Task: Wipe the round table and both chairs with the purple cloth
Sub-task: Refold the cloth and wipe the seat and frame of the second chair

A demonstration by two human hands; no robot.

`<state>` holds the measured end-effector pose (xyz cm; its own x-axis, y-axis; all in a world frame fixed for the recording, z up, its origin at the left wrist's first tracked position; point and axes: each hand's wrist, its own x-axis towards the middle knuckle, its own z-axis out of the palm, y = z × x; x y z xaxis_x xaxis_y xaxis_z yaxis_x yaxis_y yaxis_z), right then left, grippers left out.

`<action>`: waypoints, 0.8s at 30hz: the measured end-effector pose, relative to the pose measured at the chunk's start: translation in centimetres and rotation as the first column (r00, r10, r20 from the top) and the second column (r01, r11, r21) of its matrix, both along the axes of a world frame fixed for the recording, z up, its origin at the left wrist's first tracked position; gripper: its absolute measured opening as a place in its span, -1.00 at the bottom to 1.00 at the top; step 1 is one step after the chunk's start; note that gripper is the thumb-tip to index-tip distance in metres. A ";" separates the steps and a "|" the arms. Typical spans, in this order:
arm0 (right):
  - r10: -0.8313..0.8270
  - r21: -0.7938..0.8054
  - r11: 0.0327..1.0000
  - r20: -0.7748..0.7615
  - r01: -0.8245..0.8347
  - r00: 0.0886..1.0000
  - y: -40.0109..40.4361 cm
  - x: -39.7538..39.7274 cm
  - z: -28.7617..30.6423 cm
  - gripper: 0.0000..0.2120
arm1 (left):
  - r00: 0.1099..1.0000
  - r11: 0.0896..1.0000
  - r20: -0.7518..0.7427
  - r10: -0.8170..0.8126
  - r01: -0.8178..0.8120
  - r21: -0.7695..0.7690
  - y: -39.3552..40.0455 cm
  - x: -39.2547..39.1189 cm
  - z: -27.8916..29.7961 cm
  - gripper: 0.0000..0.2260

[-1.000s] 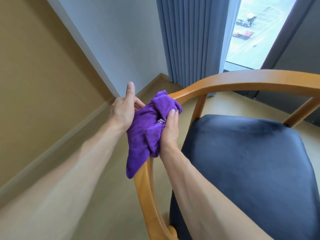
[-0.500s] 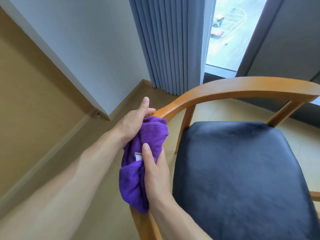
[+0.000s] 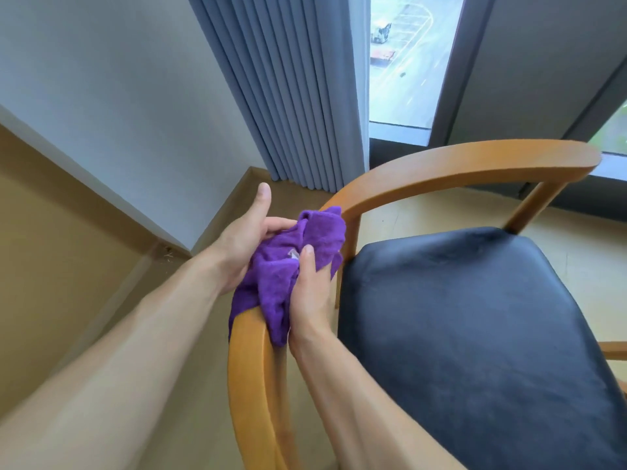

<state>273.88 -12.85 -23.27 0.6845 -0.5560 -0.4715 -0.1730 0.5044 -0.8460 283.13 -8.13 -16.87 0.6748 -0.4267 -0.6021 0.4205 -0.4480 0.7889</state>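
Observation:
A wooden chair (image 3: 451, 171) with a curved orange-brown back rail and a dark blue seat cushion (image 3: 475, 334) stands in front of me. The purple cloth (image 3: 288, 262) is bunched over the left bend of the rail. My left hand (image 3: 244, 239) holds the cloth from the outer side, thumb sticking up. From the inner side my right hand (image 3: 308, 293) grips the cloth, thumb pressed on top of it. The round table and the second chair are out of view.
A white wall and a tan wall meet at the left, close to the chair. Grey-blue curtains (image 3: 288, 89) hang behind the chair beside a tall window (image 3: 410, 59). Beige floor shows to the left and behind the chair.
Both hands and the cloth have slid along the chair rail, back up toward the bend after moving down it. The view has shifted, showing more of the rail's right end.

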 end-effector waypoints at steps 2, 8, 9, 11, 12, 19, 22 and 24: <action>0.042 0.044 0.998 0.043 -0.044 0.998 1.3 -1.6 0.1 -0.39 | 1.000 1.000 0.004 -0.013 0.013 0.001 -0.8 0.7 -0.5 -0.18; -0.033 0.011 0.999 0.018 0.033 0.999 1.1 -0.2 0.2 -0.57 | 0.992 0.994 -0.067 -0.109 0.109 0.002 -1.4 3.4 -0.8 -0.16; -0.046 -0.015 0.999 0.003 0.046 0.999 0.4 0.7 0.3 -0.58 | 0.988 0.990 -0.064 -0.140 0.141 0.009 -1.8 3.8 -0.9 -0.16; -0.099 -0.050 0.994 -0.061 0.096 0.993 -1.4 2.9 0.5 -0.57 | 0.982 0.985 -0.076 -0.174 0.174 0.003 -2.9 4.6 -1.2 -0.18; -0.136 -0.064 0.990 -0.104 0.129 0.985 -2.5 4.0 0.5 -0.56 | 0.979 0.983 -0.087 -0.182 0.181 -0.016 -3.6 4.9 -1.4 -0.18; -0.509 -0.164 0.858 -0.138 0.487 0.850 -6.9 9.0 0.6 -0.55 | 0.930 0.922 -0.083 -0.359 0.340 -0.184 -8.9 7.6 -2.9 -0.31; -0.667 -0.187 0.744 -0.141 0.642 0.732 -8.9 10.3 0.6 -0.54 | 0.887 0.873 -0.061 -0.458 0.435 -0.221 -11.0 8.7 -3.0 -0.35; -0.710 -0.174 0.704 -0.151 0.688 0.688 -10.1 11.0 0.4 -0.54 | 0.855 0.839 -0.062 -0.514 0.487 -0.243 -12.2 9.6 -3.3 -0.33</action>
<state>284.86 -22.92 -22.92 -0.0206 -0.8848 -0.4655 0.0333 0.4647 -0.8848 292.72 -20.30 -20.20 0.2632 -0.8119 -0.5211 0.2811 -0.4522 0.8465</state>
